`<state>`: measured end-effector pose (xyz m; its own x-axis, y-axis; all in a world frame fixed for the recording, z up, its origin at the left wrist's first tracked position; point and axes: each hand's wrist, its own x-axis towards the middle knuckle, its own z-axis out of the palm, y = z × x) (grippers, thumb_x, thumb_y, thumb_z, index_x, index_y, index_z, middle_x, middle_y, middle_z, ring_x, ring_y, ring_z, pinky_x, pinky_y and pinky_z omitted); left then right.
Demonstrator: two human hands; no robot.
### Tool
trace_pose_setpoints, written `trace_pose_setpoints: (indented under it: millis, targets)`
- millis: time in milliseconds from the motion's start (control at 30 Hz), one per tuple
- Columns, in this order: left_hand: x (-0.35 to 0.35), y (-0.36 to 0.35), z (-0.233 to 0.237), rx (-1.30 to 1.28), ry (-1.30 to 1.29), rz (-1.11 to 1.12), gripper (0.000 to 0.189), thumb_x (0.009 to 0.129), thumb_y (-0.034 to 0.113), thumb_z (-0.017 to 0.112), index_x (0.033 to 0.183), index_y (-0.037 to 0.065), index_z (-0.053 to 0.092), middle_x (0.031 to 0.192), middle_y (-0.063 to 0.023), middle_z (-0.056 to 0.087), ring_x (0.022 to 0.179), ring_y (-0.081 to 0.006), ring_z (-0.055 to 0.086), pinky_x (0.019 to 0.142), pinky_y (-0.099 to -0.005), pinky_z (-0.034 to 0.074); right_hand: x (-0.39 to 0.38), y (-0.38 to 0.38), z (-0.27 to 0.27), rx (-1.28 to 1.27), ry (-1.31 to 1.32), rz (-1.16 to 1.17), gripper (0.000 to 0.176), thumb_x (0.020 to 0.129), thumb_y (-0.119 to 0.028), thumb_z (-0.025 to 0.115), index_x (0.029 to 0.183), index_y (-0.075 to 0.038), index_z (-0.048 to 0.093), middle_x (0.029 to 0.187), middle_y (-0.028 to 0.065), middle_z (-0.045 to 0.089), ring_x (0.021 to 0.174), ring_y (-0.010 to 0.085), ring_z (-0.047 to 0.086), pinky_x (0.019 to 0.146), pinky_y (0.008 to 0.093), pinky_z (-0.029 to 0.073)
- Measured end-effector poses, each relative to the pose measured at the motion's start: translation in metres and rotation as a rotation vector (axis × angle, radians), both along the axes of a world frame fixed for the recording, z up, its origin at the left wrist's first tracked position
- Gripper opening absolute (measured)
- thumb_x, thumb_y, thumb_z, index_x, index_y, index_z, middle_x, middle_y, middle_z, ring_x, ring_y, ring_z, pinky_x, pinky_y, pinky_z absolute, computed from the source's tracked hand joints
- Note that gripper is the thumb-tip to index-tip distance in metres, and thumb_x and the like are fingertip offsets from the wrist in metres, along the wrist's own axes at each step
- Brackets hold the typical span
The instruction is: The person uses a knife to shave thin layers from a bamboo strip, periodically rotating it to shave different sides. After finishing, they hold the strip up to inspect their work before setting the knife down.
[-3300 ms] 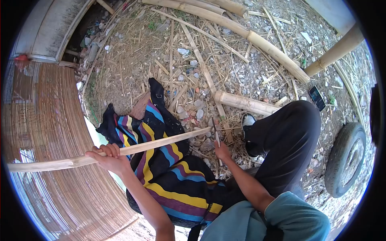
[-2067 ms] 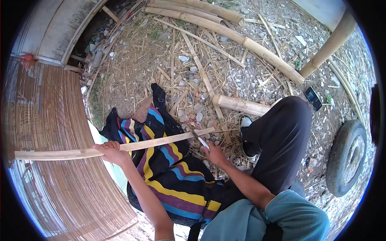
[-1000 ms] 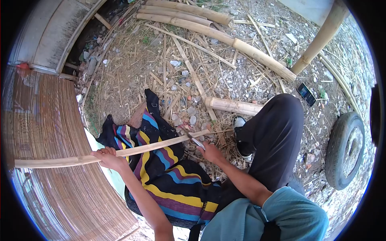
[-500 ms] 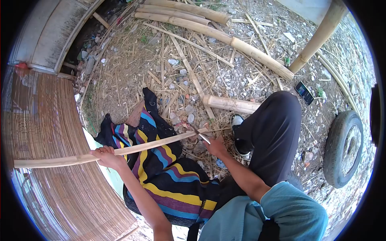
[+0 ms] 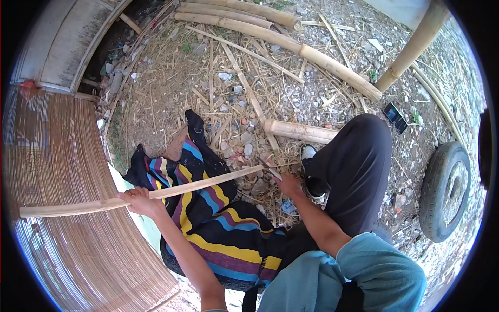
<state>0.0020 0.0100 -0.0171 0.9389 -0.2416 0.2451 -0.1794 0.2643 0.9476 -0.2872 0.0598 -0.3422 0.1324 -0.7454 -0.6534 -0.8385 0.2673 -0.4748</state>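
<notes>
A long, slightly bowed bamboo strip (image 5: 208, 182) runs across the view from the lower left to the middle. Wrapped around its left part is my left hand (image 5: 141, 202), closed with the knuckles up. My right hand (image 5: 289, 185) is closed round the handle of a knife (image 5: 270, 169), whose dark blade points up and left, right at the strip's far end. Beneath the strip a striped cloth (image 5: 223, 229) in black, yellow, blue and purple lies over my left leg.
Bamboo poles (image 5: 280, 40) lie at the back, and a cut bamboo piece (image 5: 301, 131) rests beside my knee. To the right are a phone (image 5: 395, 117) and a tire (image 5: 445, 192). A slatted bamboo mat (image 5: 67, 156) fills the left side. Splinters and stones cover the ground.
My right hand and the knife have shifted slightly right, past the strip's tip. A thin sliver near the tip no longer shows there. My left hand keeps its grip.
</notes>
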Motion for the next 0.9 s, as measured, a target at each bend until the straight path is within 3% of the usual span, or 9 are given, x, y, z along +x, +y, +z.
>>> trace_pose_setpoints:
  millis: [133,200,300,433,533,667,800,900]
  targets:
    - [0.006,-0.002,-0.002,-0.025,0.022,0.022,0.043,0.095,0.037,0.044,0.063,0.013,0.027,0.054,0.0027,0.022,0.044,-0.0071,0.022,0.038,-0.0225,0.018,0.026,0.0,0.024,-0.125,-0.189,-0.02,0.051,0.088,-0.052,0.042,0.111,-0.007,0.05,0.088,0.0242,0.061,0.085,0.0405,0.06,0.073,0.0503,0.047]
    - [0.008,0.001,-0.005,-0.018,0.02,0.029,0.042,0.095,0.036,0.044,0.065,0.013,0.028,0.055,0.0029,0.023,0.044,-0.0071,0.021,0.038,-0.0227,0.018,0.03,-0.008,0.035,-0.102,-0.313,0.1,0.049,0.088,-0.052,0.043,0.111,-0.009,0.05,0.087,0.0225,0.062,0.084,0.0408,0.06,0.073,0.0502,0.047]
    - [0.018,0.004,-0.012,-0.04,-0.006,-0.032,0.042,0.095,0.037,0.045,0.065,0.012,0.03,0.055,0.0028,0.023,0.044,-0.0071,0.022,0.037,-0.0226,0.018,0.022,-0.004,0.031,-0.083,-0.198,0.078,0.05,0.087,-0.053,0.043,0.114,-0.011,0.049,0.09,0.0204,0.063,0.086,0.0397,0.061,0.074,0.049,0.048]
    - [0.023,0.003,-0.011,-0.032,0.029,0.108,0.041,0.095,0.036,0.046,0.066,0.011,0.03,0.055,0.003,0.024,0.043,-0.0073,0.02,0.037,-0.023,0.017,-0.015,0.017,-0.008,0.103,0.027,-0.051,0.053,0.087,-0.054,0.043,0.116,-0.01,0.049,0.097,0.0203,0.062,0.091,0.0376,0.061,0.076,0.0481,0.048]
    - [0.027,0.006,-0.017,-0.024,0.027,0.134,0.039,0.095,0.033,0.046,0.067,0.01,0.032,0.053,0.003,0.024,0.042,-0.0074,0.019,0.035,-0.0233,0.017,-0.012,0.019,-0.016,0.117,0.013,-0.038,0.056,0.087,-0.054,0.042,0.118,-0.008,0.048,0.101,0.0209,0.061,0.093,0.0374,0.06,0.079,0.0473,0.048]
    - [0.026,0.006,-0.008,-0.054,-0.069,0.081,0.038,0.095,0.033,0.046,0.068,0.011,0.031,0.053,0.0023,0.023,0.042,-0.0072,0.021,0.035,-0.0225,0.018,0.005,0.018,0.012,-0.039,-0.077,-0.009,0.055,0.088,-0.054,0.041,0.115,-0.007,0.048,0.097,0.0215,0.061,0.092,0.0376,0.06,0.079,0.048,0.047]
    - [0.018,0.007,-0.005,-0.073,-0.082,0.162,0.038,0.095,0.031,0.045,0.066,0.01,0.032,0.052,0.0018,0.027,0.04,-0.0082,0.024,0.035,-0.0235,0.02,0.029,-0.012,0.038,-0.1,-0.225,0.135,0.049,0.088,-0.055,0.041,0.106,-0.01,0.049,0.085,0.022,0.062,0.081,0.0398,0.061,0.069,0.0491,0.048]
    - [0.017,0.003,-0.006,-0.066,-0.084,0.142,0.041,0.095,0.035,0.045,0.066,0.01,0.03,0.055,0.0019,0.024,0.042,-0.0076,0.024,0.036,-0.0221,0.021,0.039,-0.019,0.044,-0.181,-0.272,0.055,0.046,0.088,-0.052,0.043,0.101,-0.008,0.049,0.079,0.0216,0.062,0.076,0.0417,0.06,0.066,0.0496,0.047]
